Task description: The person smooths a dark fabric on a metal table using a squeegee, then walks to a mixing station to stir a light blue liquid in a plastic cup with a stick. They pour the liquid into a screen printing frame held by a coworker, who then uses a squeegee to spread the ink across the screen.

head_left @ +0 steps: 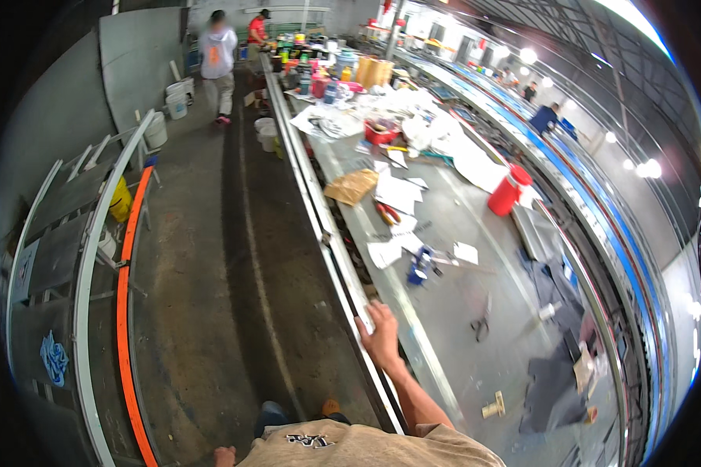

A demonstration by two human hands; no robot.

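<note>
My right hand point(380, 338) rests on the long metal rail point(336, 257) along the near side of the table. Its fingers are stretched forward and the thumb lies apart on the rail; nothing is lifted in it. My left hand point(224, 456) hangs low beside my body, only partly in view, so its fingers are unclear. Closest to the right hand on the grey tabletop point(452, 335) are a blue tool or clamp point(420, 266), a pair of scissors point(483, 319) and loose white papers point(385, 251). Red-handled pliers point(387, 213) lie beyond them.
Brown paper point(352, 187), a red jug point(509, 191) and crowded pots point(331, 66) occupy the table. A dark walkway point(202, 296) runs to its left, bordered by an orange bar point(130, 288) and metal rack point(93, 265). One person point(218, 58) stands in the aisle; others are farther off.
</note>
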